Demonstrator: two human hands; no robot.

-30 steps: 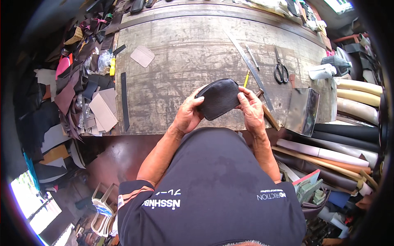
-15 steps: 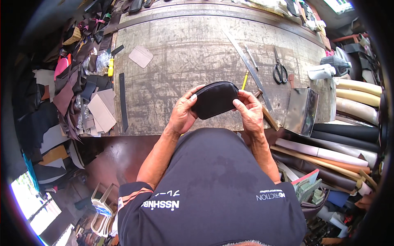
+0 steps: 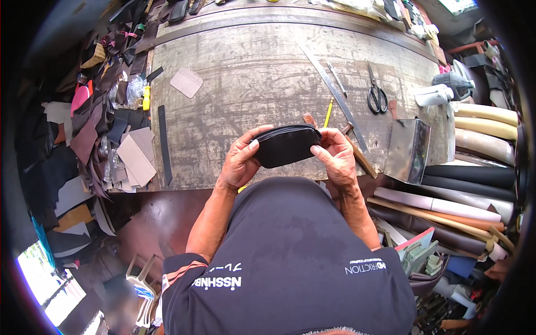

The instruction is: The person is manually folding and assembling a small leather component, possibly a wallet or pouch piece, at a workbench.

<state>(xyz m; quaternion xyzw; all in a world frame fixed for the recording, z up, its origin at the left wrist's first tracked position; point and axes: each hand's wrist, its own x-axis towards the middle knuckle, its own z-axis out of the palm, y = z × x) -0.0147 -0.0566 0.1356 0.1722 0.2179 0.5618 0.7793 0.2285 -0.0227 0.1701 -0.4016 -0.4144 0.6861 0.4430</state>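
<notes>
A small black pouch (image 3: 287,147) with a rounded top edge is held between my two hands, above the near edge of the worktable. My left hand (image 3: 239,160) is closed on its left end, thumb on the near face and fingers behind. At the right end my right hand (image 3: 339,157) grips it the same way, with the fingertips partly hidden. Just beyond my right hand lie a yellow pencil (image 3: 328,113) and a hammer with a wooden handle (image 3: 363,160). A long metal ruler (image 3: 334,92) runs diagonally past them.
Black scissors (image 3: 377,98) and a metal box (image 3: 408,149) are on the table's right side. A pale rounded piece (image 3: 186,82) and a dark strip (image 3: 164,145) lie to the left. Leather scraps (image 3: 89,134) crowd the left edge; material rolls (image 3: 486,142) stack at right.
Both hands have drawn the pouch slightly lower and tilted it, so its face looks narrower and the top edge shows more. A blurred shape has appeared beside the chair at lower left.
</notes>
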